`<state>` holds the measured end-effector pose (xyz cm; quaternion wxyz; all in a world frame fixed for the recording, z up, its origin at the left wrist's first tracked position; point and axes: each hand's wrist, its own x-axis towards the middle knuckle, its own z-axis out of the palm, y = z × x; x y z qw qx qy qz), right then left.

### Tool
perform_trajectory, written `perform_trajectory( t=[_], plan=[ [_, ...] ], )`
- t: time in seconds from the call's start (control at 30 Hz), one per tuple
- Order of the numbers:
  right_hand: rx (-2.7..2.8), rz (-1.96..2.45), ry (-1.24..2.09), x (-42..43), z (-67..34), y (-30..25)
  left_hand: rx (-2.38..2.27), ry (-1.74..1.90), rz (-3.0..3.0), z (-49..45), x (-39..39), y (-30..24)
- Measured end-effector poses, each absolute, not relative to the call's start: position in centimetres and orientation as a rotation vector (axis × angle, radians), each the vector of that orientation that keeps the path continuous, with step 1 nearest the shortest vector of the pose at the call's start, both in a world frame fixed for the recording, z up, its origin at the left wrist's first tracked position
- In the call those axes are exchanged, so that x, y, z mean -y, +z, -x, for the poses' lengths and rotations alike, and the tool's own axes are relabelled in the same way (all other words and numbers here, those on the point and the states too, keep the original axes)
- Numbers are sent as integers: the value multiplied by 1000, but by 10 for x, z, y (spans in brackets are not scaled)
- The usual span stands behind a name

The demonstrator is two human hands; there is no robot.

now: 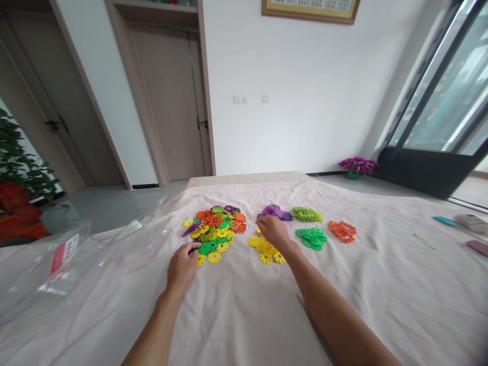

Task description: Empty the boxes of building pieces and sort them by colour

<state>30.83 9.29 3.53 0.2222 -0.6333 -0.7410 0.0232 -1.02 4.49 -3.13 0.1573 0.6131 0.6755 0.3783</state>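
Observation:
My left hand (183,265) is at the near left edge of a mixed pile of plastic snowflake discs (215,231), with a dark purple disc (193,250) showing between its bent fingers. My right hand (273,232) reaches between the purple discs (271,210) and the yellow discs (266,249); its fingers are closed, and their tips hide whatever they hold. To the right of that hand are light green discs (306,214), green discs (312,238) and orange discs (342,231), each colour in its own heap.
A pale patterned cloth (236,315) covers the table, with wrinkles across it. Clear plastic packaging (64,269) spreads over the left side. On the far right are a blue object (445,221) and a whitish object (471,223). Doors (168,101) and a wall stand beyond.

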Motion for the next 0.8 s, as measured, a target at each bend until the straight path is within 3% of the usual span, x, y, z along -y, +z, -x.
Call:
perform_trajectory(
  t=[0.27,0.8],
  plan=[
    [2370,1159,62,-79,-230,11,-1937,1075,-1748,9,-44,-27],
    [2464,1068,-3,-72,-222,-8,-1945,1069,-1757,8,-43,-27]
  ],
)
